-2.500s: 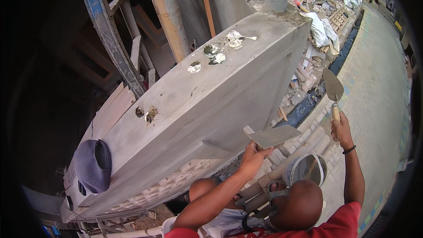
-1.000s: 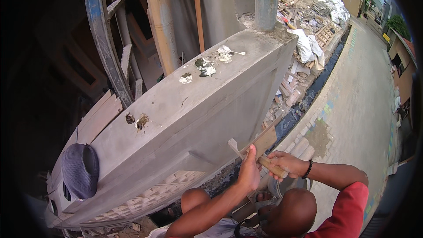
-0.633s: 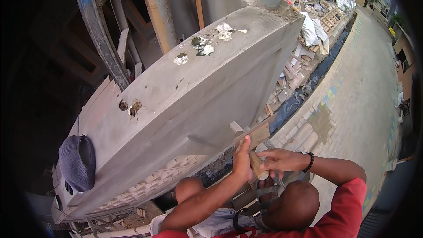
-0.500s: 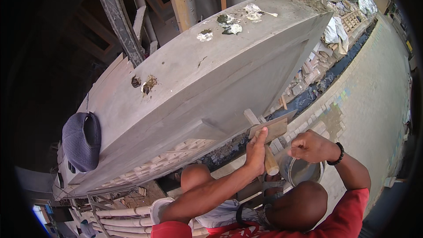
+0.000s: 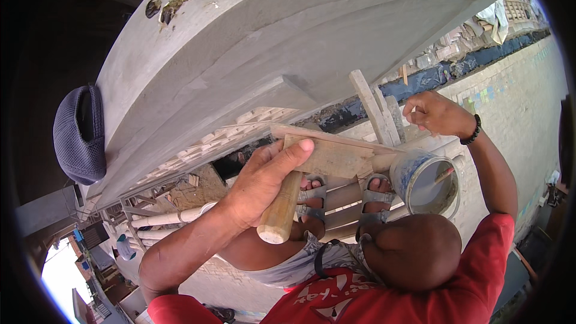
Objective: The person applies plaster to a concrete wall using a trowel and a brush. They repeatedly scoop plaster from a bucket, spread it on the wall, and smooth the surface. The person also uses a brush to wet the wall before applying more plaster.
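My left hand [image 5: 264, 180] is wrapped round the wooden handle of a wide putty knife [image 5: 342, 155], with the thumb pressed near the blade. The blade is broad, thin and stained tan, and it points to the right over my feet. My right hand [image 5: 441, 115] hangs in the air above a bucket [image 5: 414, 177], fingers bent and slightly apart, with nothing visible in them. Inside the bucket is a grey substance, and a small stick-like thing with a reddish end [image 5: 444, 175] leans there. The bucket stands by my right knee.
A smooth grey concrete ledge [image 5: 252, 30] curves across the front. A dark knitted cap [image 5: 81, 135] rests at its left end. Bamboo poles [image 5: 345, 195] lie under my sandalled feet [image 5: 378, 189]. Wooden battens [image 5: 375, 108] stand beyond the bucket. A dark ditch [image 5: 414, 81] borders the paving.
My view has dropped and come closer. My left hand has swung left with the putty knife, away from the ledge. My right hand has lifted away from the bucket, its fingers loosening.
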`<action>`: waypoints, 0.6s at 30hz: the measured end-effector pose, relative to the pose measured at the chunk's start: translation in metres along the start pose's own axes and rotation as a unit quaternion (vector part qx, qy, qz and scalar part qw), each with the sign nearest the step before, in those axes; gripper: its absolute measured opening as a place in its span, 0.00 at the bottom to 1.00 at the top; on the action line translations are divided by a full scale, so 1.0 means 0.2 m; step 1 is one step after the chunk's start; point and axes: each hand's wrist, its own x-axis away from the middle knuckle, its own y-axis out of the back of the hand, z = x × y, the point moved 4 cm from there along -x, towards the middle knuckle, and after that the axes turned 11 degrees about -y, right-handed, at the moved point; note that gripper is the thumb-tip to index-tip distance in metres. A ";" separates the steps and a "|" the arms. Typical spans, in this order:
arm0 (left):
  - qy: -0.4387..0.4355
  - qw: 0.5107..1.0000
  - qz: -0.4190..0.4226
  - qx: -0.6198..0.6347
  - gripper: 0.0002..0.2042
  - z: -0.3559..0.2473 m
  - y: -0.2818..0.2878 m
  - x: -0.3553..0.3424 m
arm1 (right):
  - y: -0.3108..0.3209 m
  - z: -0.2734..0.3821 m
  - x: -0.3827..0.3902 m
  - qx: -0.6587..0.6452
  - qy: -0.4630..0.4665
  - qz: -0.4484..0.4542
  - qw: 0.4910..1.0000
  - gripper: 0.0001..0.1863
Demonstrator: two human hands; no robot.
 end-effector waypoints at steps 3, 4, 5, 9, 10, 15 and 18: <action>0.016 0.998 -0.049 -0.019 0.30 0.07 0.14 0.00 | -0.03 -0.11 -0.07 0.127 0.161 -0.083 0.975 0.07; 0.013 0.997 -0.068 -0.015 0.29 0.10 0.17 0.03 | -0.01 -0.09 -0.05 0.156 0.167 -0.100 0.968 0.07; 0.013 0.996 -0.086 -0.017 0.29 0.12 0.19 0.05 | 0.00 -0.14 0.00 0.146 0.126 -0.085 0.978 0.07; 0.011 0.998 -0.063 -0.021 0.28 0.15 0.19 0.02 | 0.02 -0.29 0.28 0.128 -0.017 -0.062 0.990 0.08; 0.008 0.998 -0.056 -0.023 0.28 0.15 0.18 0.01 | 0.01 -0.32 0.38 0.106 -0.048 -0.066 0.991 0.08; 0.008 0.999 -0.006 -0.040 0.28 0.09 0.07 -0.04 | -0.15 -0.67 0.82 -0.152 -0.313 -0.178 0.921 0.10; -0.006 0.998 0.047 -0.037 0.27 0.06 -0.04 -0.08 | -0.39 -0.82 0.87 -0.180 -0.366 -0.183 0.895 0.11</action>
